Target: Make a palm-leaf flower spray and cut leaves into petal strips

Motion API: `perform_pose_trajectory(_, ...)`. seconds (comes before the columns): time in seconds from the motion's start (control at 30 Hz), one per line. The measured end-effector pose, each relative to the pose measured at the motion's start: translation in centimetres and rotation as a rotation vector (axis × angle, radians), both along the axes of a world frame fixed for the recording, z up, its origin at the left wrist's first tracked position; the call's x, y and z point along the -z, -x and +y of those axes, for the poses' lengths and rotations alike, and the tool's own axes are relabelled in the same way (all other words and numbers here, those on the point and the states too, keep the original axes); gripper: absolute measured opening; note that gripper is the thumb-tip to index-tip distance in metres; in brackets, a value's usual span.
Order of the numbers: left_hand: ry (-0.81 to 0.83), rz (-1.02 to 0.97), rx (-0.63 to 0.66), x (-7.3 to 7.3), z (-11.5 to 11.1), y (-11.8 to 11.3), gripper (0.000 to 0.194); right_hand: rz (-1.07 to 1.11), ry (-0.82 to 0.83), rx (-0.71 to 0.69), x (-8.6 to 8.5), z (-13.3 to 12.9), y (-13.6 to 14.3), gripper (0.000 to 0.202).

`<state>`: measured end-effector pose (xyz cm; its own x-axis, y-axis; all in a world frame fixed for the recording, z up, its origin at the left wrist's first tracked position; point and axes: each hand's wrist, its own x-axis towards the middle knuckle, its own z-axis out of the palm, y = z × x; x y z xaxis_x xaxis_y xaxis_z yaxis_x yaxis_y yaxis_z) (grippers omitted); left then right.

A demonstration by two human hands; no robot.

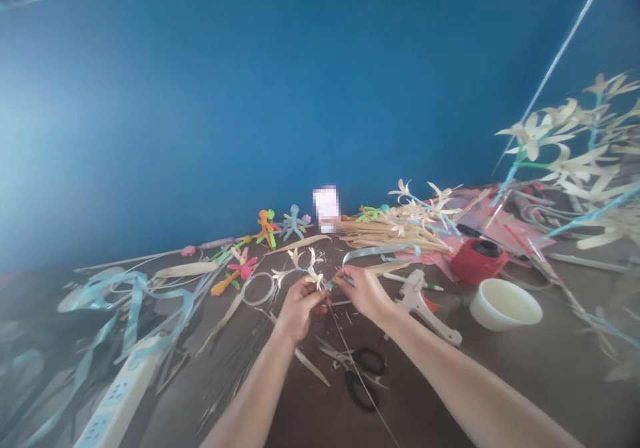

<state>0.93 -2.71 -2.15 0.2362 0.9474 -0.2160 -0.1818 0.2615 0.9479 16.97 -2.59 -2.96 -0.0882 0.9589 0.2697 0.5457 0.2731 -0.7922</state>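
Over the middle of the table, my left hand (300, 307) is closed on the stem of a small spray of white artificial flowers (314, 276). My right hand (369, 293) pinches a light blue strip (330, 284) right beside it, against the stem. From between the hands a thin wire (350, 351) runs down toward me. Black-handled scissors (367, 361) lie with blades parted on the table below my hands. A white glue gun (425, 311) rests just right of my right forearm.
Light blue ribbon (135, 295) trails across the left side near a white power strip (120, 395). At right stand a white bowl (506, 305), a red container (477, 261) and tall white flower stems (535, 135). Dried strips (395, 235) and small colourful figures (266, 227) lie along the blue wall (300, 88).
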Motion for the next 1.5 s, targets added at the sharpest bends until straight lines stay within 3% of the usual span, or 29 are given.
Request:
perform_pose_trajectory(0.47,-0.009,0.016,-0.007,0.2,0.2,0.0,0.025,-0.036,-0.010,-0.013,0.0,0.0,-0.1,0.018)
perform_pose_trajectory(0.83,-0.085,0.143,-0.094,0.5,0.6,0.1,0.027,-0.039,-0.040,-0.013,-0.9,-1.1,0.7,0.015)
perform_pose_trajectory(1.0,-0.185,0.224,-0.081,0.7,0.6,0.1,0.021,0.049,-0.001,-0.016,-1.2,-1.7,1.5,0.016)
perform_pose_trajectory(1.17,-0.169,0.212,-0.131,0.6,0.3,-0.1,0.019,0.155,0.037,-0.074,-1.6,-2.4,2.0,0.019)
perform_pose_trajectory(1.5,-0.060,0.054,-0.175,0.4,0.6,0.1,0.017,-0.257,-0.090,-0.100,-2.1,-3.7,2.8,0.024)
